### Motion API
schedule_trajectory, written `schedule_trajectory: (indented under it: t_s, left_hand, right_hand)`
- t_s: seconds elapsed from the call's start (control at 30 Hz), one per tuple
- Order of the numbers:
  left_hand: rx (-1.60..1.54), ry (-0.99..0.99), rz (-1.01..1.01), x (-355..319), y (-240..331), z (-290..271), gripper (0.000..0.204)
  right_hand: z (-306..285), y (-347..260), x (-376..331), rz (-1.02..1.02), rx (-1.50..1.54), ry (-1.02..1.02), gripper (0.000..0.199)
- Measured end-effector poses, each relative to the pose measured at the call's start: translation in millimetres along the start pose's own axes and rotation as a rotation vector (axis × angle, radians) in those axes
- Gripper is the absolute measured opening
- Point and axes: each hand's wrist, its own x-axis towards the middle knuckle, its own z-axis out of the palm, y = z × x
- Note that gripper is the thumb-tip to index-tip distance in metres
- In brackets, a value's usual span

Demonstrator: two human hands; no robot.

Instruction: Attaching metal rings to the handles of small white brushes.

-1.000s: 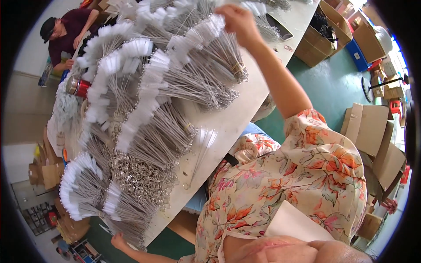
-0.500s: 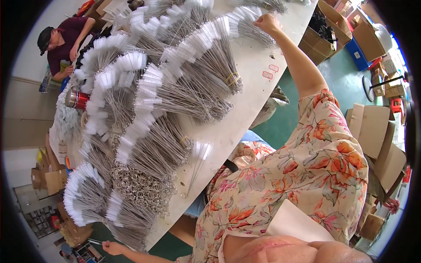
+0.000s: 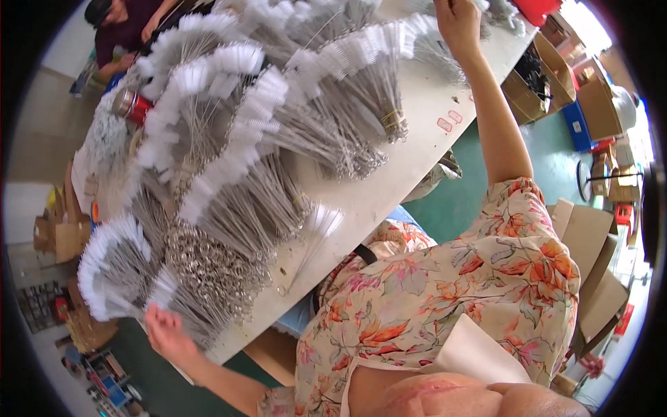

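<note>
White-tipped wire brushes are covering most of the bench (image 3: 417,174), fanned out in many tied bundles (image 3: 306,132), so the bundling looks well advanced. You are reaching your right hand (image 3: 455,21) to the far end, fingers closing on a bundle of brushes (image 3: 434,48) there. Your left hand (image 3: 163,333) is resting at the near edge, fingers spread loosely on the nearest bundle (image 3: 114,267), beside a heap of metal rings (image 3: 208,260). A few loose brushes (image 3: 313,233) are lying unbundled near you, so some work seems left.
</note>
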Motion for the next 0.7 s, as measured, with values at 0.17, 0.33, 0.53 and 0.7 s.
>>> schedule_trajectory:
  t_s: [0.17,0.33,0.53,0.7]
  left_hand:
    - [0.059,-0.580,0.076,-48.9,-28.3,86.8,0.026]
    - [0.337,-0.579,0.657,-75.6,-62.8,155.7,0.020]
    - [0.000,-0.343,0.773,-71.8,-67.8,138.7,0.013]
    - [0.230,-0.460,1.084,-85.8,-97.1,136.2,0.025]
  right_hand:
    - [31.0,-144.4,-79.6,0.254,1.168,-0.634,0.028]
    - [59.9,-229.8,-172.1,0.572,1.321,-1.122,0.020]
    - [49.0,-221.3,-185.4,0.197,1.091,-0.925,0.035]
    - [72.9,-218.8,-224.7,1.112,1.572,-1.145,0.028]
